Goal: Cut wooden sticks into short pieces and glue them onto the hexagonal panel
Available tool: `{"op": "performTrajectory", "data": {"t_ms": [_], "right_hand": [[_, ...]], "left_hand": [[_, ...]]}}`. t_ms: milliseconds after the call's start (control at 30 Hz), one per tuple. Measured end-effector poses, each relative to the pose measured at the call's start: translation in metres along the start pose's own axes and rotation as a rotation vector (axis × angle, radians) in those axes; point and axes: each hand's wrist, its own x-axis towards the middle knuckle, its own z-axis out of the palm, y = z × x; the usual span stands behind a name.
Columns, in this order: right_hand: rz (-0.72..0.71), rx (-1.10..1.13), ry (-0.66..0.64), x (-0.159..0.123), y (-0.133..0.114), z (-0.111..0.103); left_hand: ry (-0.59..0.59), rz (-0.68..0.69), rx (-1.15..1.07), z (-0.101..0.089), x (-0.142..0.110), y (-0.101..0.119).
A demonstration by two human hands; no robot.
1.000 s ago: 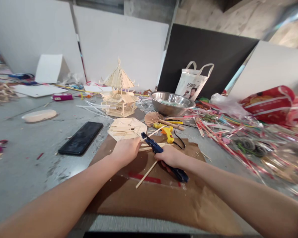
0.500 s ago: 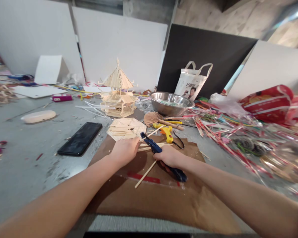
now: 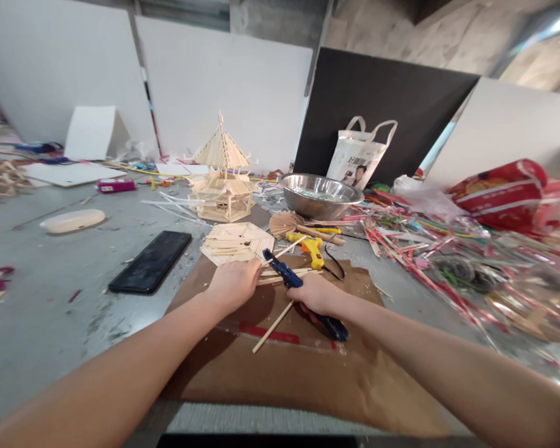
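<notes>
My left hand (image 3: 233, 283) is closed on a thin wooden stick (image 3: 287, 249) that points toward the blue pliers' jaws. My right hand (image 3: 318, 294) grips the blue-handled pliers (image 3: 284, 275), whose jaws sit at the stick. Both hands rest over a sheet of brown cardboard (image 3: 298, 367). A few more sticks (image 3: 273, 325) lie on the cardboard under the hands. Just beyond my left hand lies a flat hexagonal panel of sticks (image 3: 236, 241).
A stick pavilion model (image 3: 223, 174), a steel bowl (image 3: 321, 194), a yellow glue gun (image 3: 312, 246) and a small stick fan (image 3: 284, 223) stand behind. A black phone (image 3: 152, 261) lies left. Wrappers and red packets (image 3: 499, 193) litter the right side.
</notes>
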Motion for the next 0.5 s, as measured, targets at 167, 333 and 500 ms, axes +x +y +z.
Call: {"op": "performTrajectory", "data": {"t_ms": [167,333,500], "right_hand": [[0.007,-0.001,-0.002,0.0004,0.0009,-0.0001],[0.000,-0.047,0.019,0.0007,0.0020,0.0010],[-0.005,-0.037,0.046,0.0012,0.0027,0.0029]], "left_hand": [[-0.014,-0.011,0.006,-0.0009,0.0000,0.0011],[-0.033,-0.030,0.005,-0.0007,0.0004,0.0022],[-0.009,-0.019,0.003,-0.0014,-0.0010,0.0024]]}}
